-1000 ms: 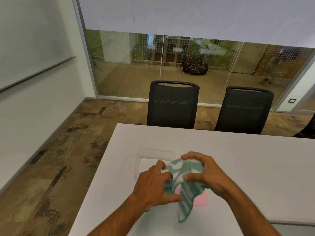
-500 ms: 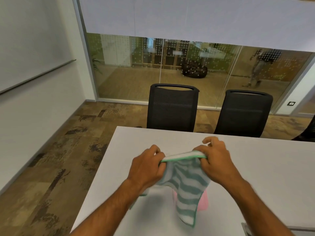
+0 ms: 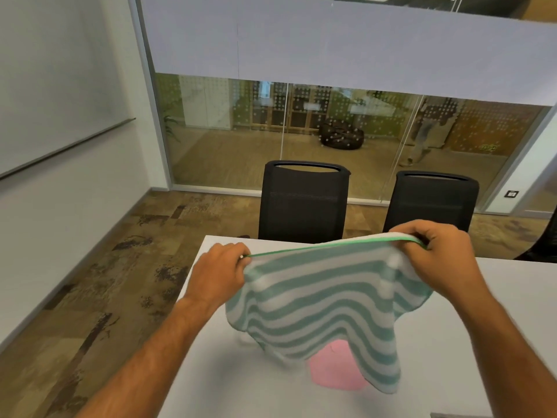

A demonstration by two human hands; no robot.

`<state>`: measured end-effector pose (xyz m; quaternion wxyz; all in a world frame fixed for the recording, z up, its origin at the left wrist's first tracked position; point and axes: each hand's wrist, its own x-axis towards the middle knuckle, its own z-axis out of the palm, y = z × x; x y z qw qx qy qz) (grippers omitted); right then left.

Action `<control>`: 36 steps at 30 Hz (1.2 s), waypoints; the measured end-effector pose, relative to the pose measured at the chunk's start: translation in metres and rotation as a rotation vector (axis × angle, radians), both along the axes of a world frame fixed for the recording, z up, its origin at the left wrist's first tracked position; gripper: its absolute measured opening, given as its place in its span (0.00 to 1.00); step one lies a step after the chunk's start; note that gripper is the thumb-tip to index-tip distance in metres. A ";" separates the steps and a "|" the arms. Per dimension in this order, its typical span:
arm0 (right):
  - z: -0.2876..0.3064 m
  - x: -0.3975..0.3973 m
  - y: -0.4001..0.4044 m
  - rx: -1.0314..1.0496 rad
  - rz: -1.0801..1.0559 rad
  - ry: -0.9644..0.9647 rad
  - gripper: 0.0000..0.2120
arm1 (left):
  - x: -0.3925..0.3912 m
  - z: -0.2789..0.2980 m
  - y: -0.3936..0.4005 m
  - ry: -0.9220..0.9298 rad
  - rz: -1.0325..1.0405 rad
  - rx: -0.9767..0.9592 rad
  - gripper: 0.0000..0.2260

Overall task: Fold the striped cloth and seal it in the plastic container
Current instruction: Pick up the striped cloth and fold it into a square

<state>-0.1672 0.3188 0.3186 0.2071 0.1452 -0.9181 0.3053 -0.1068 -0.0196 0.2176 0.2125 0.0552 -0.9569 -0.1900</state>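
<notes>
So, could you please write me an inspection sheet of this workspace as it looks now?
Surface: white table, mostly bare.
Job's things: striped cloth held up by its top edge, unfolded, hanging above the table; container not identifiable.
Clutter: pink object partly hidden behind the cloth.
Grippers: left hand and right hand each pinch the top edge.
Cables: nothing seen.
Surroundings: two black chairs, glass wall, patterned floor.

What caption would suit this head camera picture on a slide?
Both hands, left and right, stretch the striped cloth by its green-edged top above a white table, a pink item partly hidden beneath.
</notes>
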 end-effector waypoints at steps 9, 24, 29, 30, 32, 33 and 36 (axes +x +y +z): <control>0.013 -0.008 0.015 0.059 -0.142 -0.092 0.04 | 0.000 0.011 -0.020 0.072 0.036 0.206 0.07; 0.004 -0.019 0.011 0.143 -0.131 -0.188 0.15 | -0.007 0.049 -0.011 -0.274 -0.125 -0.083 0.15; -0.008 -0.012 -0.011 0.097 -0.097 -0.181 0.14 | -0.009 0.055 0.011 -0.367 -0.131 0.306 0.22; -0.011 -0.006 -0.018 0.050 -0.070 -0.207 0.13 | -0.007 0.056 0.017 -0.364 -0.143 0.438 0.23; -0.019 0.007 -0.035 -0.052 0.005 -0.269 0.10 | -0.003 0.060 0.031 -0.340 -0.176 0.645 0.25; -0.023 0.015 -0.045 -0.094 0.048 -0.290 0.08 | -0.001 0.061 0.039 -0.325 -0.193 0.728 0.26; -0.035 0.037 -0.074 -0.173 0.163 -0.297 0.04 | 0.000 0.062 0.059 -0.263 -0.213 0.929 0.26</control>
